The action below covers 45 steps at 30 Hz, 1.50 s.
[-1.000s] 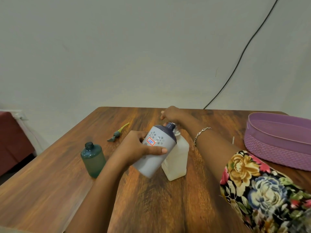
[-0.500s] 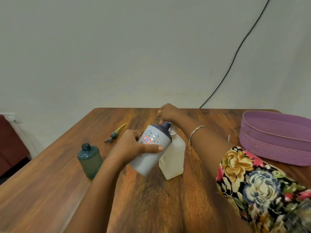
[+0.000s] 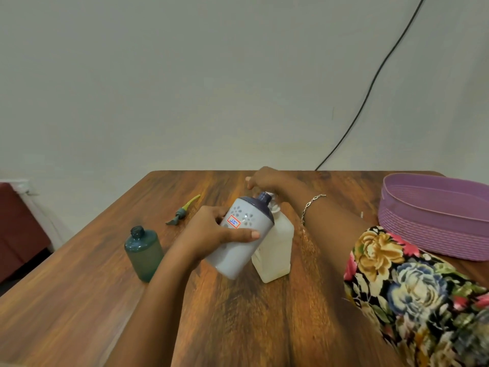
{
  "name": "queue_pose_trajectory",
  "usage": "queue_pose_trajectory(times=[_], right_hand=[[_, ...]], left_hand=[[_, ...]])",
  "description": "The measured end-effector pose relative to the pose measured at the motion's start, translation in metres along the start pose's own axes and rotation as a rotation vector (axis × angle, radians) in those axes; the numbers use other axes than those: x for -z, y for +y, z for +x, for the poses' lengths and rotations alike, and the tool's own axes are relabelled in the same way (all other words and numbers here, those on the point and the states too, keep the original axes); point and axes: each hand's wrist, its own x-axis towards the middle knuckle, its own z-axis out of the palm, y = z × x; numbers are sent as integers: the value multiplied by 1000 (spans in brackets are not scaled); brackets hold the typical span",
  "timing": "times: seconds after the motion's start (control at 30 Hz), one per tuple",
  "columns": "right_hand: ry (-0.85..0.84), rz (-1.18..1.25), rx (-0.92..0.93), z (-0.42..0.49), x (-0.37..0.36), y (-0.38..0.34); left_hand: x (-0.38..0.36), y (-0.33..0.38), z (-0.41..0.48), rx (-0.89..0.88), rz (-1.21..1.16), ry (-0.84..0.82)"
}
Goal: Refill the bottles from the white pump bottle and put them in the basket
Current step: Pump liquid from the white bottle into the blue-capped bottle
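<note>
On a wooden table [image 3: 264, 327] by a pale wall, the left hand [image 3: 209, 234] wraps the tilted grey bottle [image 3: 232, 260], its neck at the white pump bottle [image 3: 277, 247]; the right hand [image 3: 264, 178] covers the pump, its grip hidden. If the neck drifts off the spout, liquid would likely spill.

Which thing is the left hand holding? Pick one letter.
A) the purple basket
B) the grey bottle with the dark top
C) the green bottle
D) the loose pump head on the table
B: the left hand grips the grey bottle, tilted toward the white pump bottle, while the green bottle stands apart, untouched.
</note>
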Motion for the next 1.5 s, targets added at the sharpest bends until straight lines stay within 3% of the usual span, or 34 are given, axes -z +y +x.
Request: queue_pose_trajectory(times=[0.37, 0.63, 1.0, 1.2, 1.5], right_hand=[[-31, -177, 30, 10, -8, 8], [-5, 251, -35, 12, 0, 7], [9, 122, -49, 17, -12, 18], [28, 342, -63, 14, -9, 16], [-39, 44, -22, 22, -15, 20]], left_hand=[[-5, -10, 0, 32, -47, -21], [2, -1, 5, 40, -63, 4], [-10, -16, 4, 32, -82, 61], [-8, -13, 3, 15, -71, 70], [-10, -18, 1, 30, -45, 54]])
